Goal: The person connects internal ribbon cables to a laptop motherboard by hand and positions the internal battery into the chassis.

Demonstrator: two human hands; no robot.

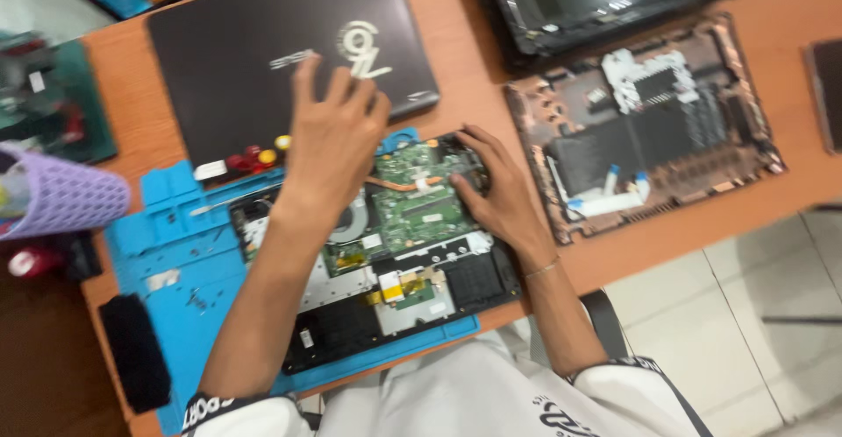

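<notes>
The left hand is hovering over the open laptop, fingers spread apart and holding nothing. The laptop is lying on a blue mat on the table, right in front of the person. The right hand is pressing down on the green board (its fingers are curled, but I cannot tell if they are pinching anything). A shut dark laptop is sitting behind the mat. A bottom cover is lying to the right. A purple cup is sticking in from the left.
</notes>
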